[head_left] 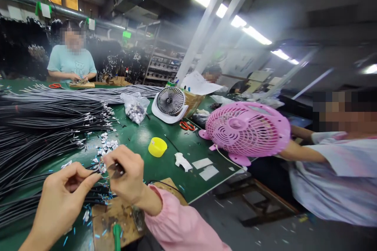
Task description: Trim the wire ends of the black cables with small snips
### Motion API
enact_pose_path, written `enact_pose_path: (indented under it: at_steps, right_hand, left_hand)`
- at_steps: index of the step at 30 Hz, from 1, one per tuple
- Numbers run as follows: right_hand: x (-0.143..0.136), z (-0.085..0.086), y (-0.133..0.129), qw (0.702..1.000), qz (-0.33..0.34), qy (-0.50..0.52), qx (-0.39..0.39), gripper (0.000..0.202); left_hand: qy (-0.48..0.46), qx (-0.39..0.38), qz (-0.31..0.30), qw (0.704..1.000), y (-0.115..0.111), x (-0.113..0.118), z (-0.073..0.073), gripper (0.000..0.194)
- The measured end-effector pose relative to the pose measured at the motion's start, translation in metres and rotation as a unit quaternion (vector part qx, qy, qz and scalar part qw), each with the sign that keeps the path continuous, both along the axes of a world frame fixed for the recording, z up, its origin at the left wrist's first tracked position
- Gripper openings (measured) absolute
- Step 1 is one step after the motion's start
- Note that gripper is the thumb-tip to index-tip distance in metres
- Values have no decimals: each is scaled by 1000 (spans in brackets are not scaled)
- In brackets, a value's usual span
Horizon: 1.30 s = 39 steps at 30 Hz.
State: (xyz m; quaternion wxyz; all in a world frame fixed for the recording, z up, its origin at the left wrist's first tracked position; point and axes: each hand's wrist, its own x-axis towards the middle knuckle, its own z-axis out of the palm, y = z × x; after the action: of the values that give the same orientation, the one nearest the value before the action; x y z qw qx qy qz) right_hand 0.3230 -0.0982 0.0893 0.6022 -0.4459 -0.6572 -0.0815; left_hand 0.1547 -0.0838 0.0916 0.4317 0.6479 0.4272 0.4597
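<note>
My left hand (66,194) pinches the end of a thin black cable between thumb and forefinger. Close beside it, my right hand (128,172), in a pink sleeve (179,219), is closed around a small dark object (118,170) whose kind I cannot make out. The fingertips of both hands nearly meet above the bench. Under and behind them lie bundles of black cables (44,141) with stripped ends, scattered with white scraps (106,143) and blue bits. Below my right hand stands a worn wooden block (103,219) with a green-handled tool (117,235) on it.
On the green table (141,137) are a yellow tape roll (157,147), a white fan (170,104), a pink fan (244,129), orange-handled scissors (187,126) and a plastic bag of small parts (135,108). Grey cables (88,95) lie farther back. One person sits opposite, another at right.
</note>
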Motion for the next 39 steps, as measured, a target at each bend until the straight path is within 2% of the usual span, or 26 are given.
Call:
enact_pose_path:
  at_steps: [2,3,5,8,10,11,12,15,16,17,18,20,21,23,26,28,31,35,39]
  right_hand:
    - [5,5,3,992,-51,112,-32,39]
    - [7,6,4,987,-54,140,-59,41]
    - [7,6,5,987,35,106,-116,42]
    - [3,2,2,974,181,19,-137,34]
    - [1,0,1,964,212,27,-156,28]
    - [2,0,1,955,222,50,-190,28]
    - [2,-1,1,938,239,79,-236,30]
    - [4,-2,5,859,322,153,-368,39]
    - [4,-4,5,850,334,151,-379,40]
    - [4,-5,5,865,320,131,-362,39]
    - [3,-6,4,899,283,94,-321,37]
    - [1,-7,2,964,176,-14,-197,31]
    - [1,-6,0,981,128,-54,-137,29]
    - [2,-2,-2,993,69,-44,-81,27]
    - [6,7,-1,985,21,130,-110,31]
    - [6,10,0,977,40,164,-128,27]
    - [4,9,0,976,109,112,-150,19]
    - [0,4,-3,969,179,72,-152,22]
    - [0,2,-5,972,186,71,-123,16]
  left_hand:
    - [-4,-38,-19,999,-1,-2,7,52]
    - [-9,-54,-18,998,-3,-3,9,53]
    - [-22,-78,10,997,-8,-2,11,51]
    - [-26,-82,49,995,-16,1,12,44]
    - [-7,-77,45,996,-16,3,13,42]
    - [1,-75,38,996,-14,3,14,42]
    - [9,-77,20,997,-11,2,14,43]
    - [33,-100,-78,991,1,0,11,52]
    - [37,-104,-102,989,4,0,8,54]
    - [30,-96,-100,990,6,0,5,56]
    - [24,-84,-82,993,7,0,1,54]
    - [12,-35,-10,999,6,1,-4,46]
    - [13,-8,20,1000,5,2,-5,41]
    - [21,31,57,998,2,2,-2,34]
    - [22,20,59,998,1,1,7,31]
    - [14,5,65,998,2,1,13,30]
    - [10,17,70,997,1,2,16,34]
    - [18,28,54,998,0,0,15,39]
    - [23,32,64,997,0,-2,13,50]
